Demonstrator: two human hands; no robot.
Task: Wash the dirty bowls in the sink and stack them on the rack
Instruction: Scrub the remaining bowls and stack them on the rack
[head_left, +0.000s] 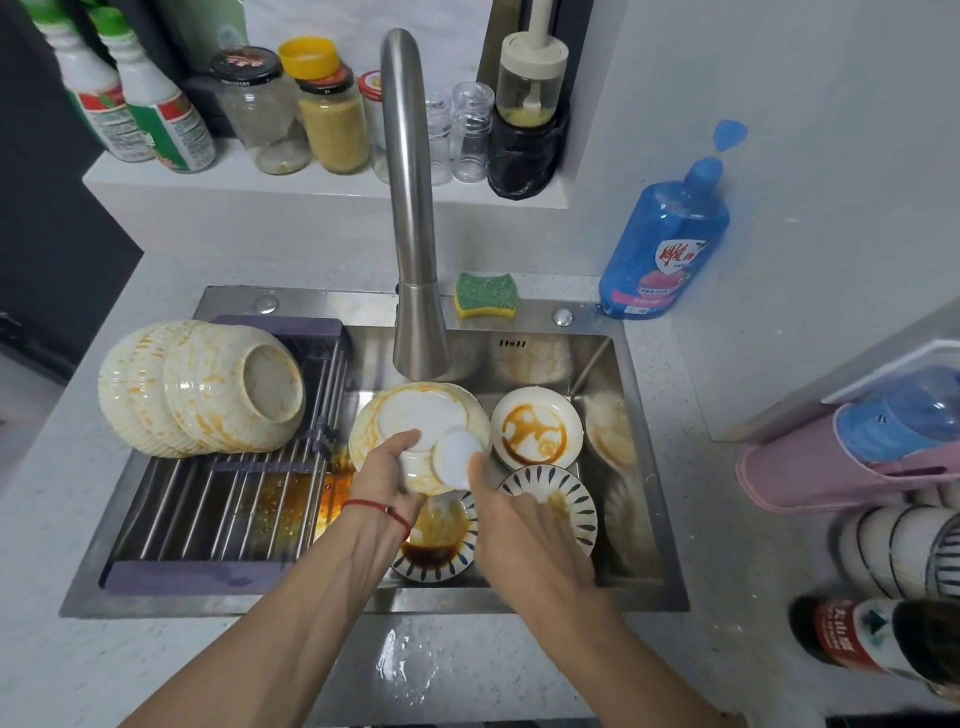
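My left hand (383, 480) grips the near rim of a cream bowl (415, 415) turned bottom-up under the faucet, orange sauce streaked on its side. My right hand (519, 519) holds a white scrubbing pad (457, 457) against that bowl. Below them in the steel sink (623, 587) lie a striped bowl with dark sauce (441, 540), another striped bowl (571, 499) and a cream bowl with brown sauce rings (535, 428). A further stained bowl (610, 431) leans at the sink's right wall. Several stained cream bowls (208, 387) lie stacked on their sides on the roll-up rack (218, 514).
The faucet (413, 218) rises over the sink's middle. A green-yellow sponge (485, 295) and blue soap bottle (665, 239) stand behind the sink. Jars and bottles (291, 109) line the back ledge. Stacked striped bowls (904, 551) and a bottle (852, 639) lie on the right counter.
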